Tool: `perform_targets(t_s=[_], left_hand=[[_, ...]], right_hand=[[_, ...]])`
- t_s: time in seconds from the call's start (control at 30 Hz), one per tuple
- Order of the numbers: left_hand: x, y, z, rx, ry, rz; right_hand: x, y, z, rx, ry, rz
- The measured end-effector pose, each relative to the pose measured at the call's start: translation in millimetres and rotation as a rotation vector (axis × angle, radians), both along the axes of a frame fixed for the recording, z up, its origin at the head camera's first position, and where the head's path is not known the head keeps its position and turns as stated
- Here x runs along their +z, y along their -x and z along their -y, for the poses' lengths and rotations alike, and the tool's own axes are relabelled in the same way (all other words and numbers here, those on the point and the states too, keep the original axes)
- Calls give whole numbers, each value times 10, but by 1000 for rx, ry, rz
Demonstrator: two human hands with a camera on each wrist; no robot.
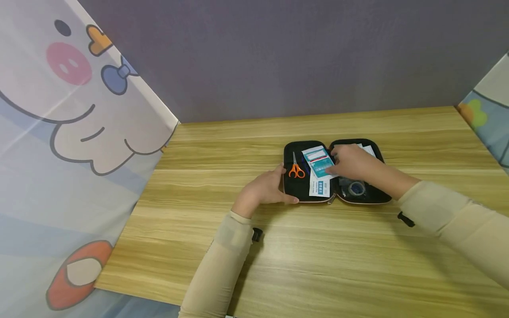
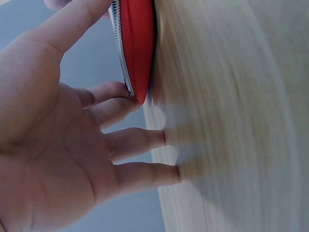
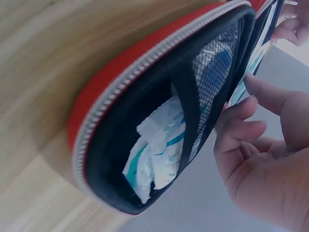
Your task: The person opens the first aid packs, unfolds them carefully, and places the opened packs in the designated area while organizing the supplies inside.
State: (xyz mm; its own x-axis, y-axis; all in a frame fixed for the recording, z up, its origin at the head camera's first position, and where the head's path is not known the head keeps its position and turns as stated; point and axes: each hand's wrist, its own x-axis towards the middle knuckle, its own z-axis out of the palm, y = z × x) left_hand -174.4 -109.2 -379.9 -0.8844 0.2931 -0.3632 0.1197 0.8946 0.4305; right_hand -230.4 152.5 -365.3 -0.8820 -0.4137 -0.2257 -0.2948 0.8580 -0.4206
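A zippered case (image 1: pixel 292 148), red outside and black inside, lies unfolded on the table. My left hand (image 1: pixel 264 187) is at its left edge, fingers extended; in the left wrist view fingertips touch the red corner (image 2: pixel 137 72) beside the zipper. My right hand (image 1: pixel 354 161) reaches over the middle of the case, thumb and fingers pinching the edge of a teal-and-white packet (image 1: pixel 318 161). Under that packet lies a white packet with a blue label (image 1: pixel 319 187). Orange-handled scissors (image 1: pixel 296 170) sit in the left half.
The right half holds a mesh pocket (image 3: pixel 212 82) with a blue roll (image 1: pixel 356 188) behind it, and several small white-and-teal packets (image 3: pixel 159 150). The wooden table (image 1: pixel 222 150) meets a grey panel (image 1: pixel 278 57) at the back. A cartoon-printed cloth (image 1: pixel 79 198) hangs at the left.
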Motion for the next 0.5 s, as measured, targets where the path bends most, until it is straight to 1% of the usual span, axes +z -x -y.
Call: perform_targets(t_s=[0.1, 0.23, 0.33, 0.4, 0.5], left_hand=[[-7, 2, 0, 1, -4, 5], [-11, 0, 0, -2, -11, 5], [-8, -5, 4, 4, -13, 3], [-5, -9, 6, 10, -15, 3], [-1, -9, 6, 10, -19, 2]], right_hand=[[-1, 7, -69, -10, 23, 17], [14, 26, -221, -18, 50, -9], [26, 60, -387, -30, 87, -26], [31, 86, -518, -51, 128, -16], [44, 111, -741, -88, 147, -2]])
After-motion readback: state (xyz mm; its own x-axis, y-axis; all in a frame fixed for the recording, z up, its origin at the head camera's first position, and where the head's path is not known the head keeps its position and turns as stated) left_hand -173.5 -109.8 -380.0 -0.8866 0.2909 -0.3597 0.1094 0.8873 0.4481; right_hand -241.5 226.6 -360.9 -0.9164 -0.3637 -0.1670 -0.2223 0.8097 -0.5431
